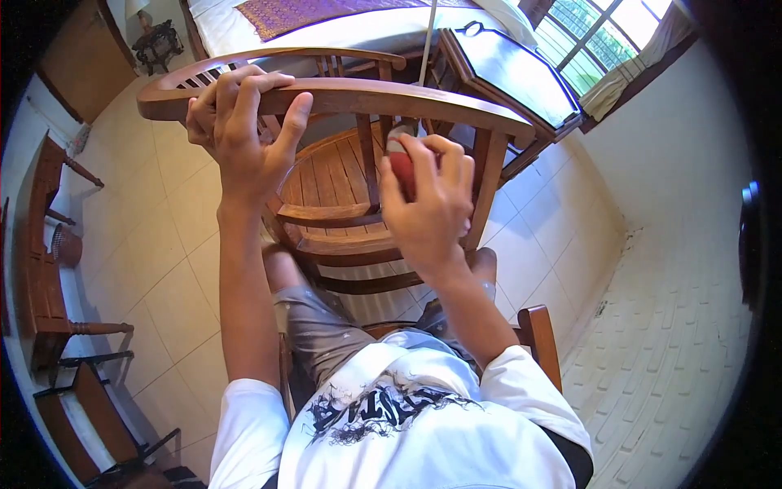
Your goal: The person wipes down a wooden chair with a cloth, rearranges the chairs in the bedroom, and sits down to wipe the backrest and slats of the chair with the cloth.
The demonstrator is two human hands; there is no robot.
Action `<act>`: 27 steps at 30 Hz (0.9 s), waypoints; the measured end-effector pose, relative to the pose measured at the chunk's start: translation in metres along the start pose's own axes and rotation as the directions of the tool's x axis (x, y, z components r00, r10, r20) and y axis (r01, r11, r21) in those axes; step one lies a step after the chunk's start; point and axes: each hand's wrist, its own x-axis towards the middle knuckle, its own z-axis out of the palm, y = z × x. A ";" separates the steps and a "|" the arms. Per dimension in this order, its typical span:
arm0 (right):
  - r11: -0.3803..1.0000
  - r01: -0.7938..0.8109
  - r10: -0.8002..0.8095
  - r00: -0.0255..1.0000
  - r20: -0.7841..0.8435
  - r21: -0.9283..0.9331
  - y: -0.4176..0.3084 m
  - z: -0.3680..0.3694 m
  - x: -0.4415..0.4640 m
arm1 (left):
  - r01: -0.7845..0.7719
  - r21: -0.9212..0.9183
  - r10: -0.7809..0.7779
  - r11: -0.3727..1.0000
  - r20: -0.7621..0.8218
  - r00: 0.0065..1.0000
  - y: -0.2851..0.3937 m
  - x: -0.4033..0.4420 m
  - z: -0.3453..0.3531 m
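A wooden chair (358, 96) with a slatted seat and curved top rail stands right in front of my knees. The fingers of my left hand (244, 134) are hooked over the left part of that rail, with the thumb on its near side. In my right hand (432, 191) is a red object (401, 167) with a greyish end, held near the upright slats below the rail. My right fingers are curled round it, and they partly hide it, so its exact kind is unclear.
Behind the chair are a dark-framed table with a glossy top (517, 73) and a bed (220, 24) with a purple runner. Wooden furniture (53, 253) and a small basket (68, 244) line the left side. A white wall (660, 130) rises at the right.
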 end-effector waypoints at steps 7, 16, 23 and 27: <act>0.966 -0.117 0.099 0.991 0.087 0.230 0.005 0.035 -0.023 | -0.003 -0.029 0.003 1.000 -0.002 1.000 -0.001 0.000 0.001; 0.920 -0.162 0.160 0.987 0.035 0.358 0.001 0.043 -0.007 | -0.029 0.045 0.027 0.999 0.046 0.999 0.008 0.004 -0.007; 0.991 0.035 -0.047 0.995 0.093 0.133 -0.004 0.045 -0.010 | 0.016 -0.017 -0.015 1.000 0.020 1.000 0.003 0.002 -0.003; 0.998 0.065 -0.069 0.979 0.192 0.025 0.001 0.031 -0.022 | 0.012 0.015 -0.012 1.000 0.044 0.999 0.007 0.001 -0.003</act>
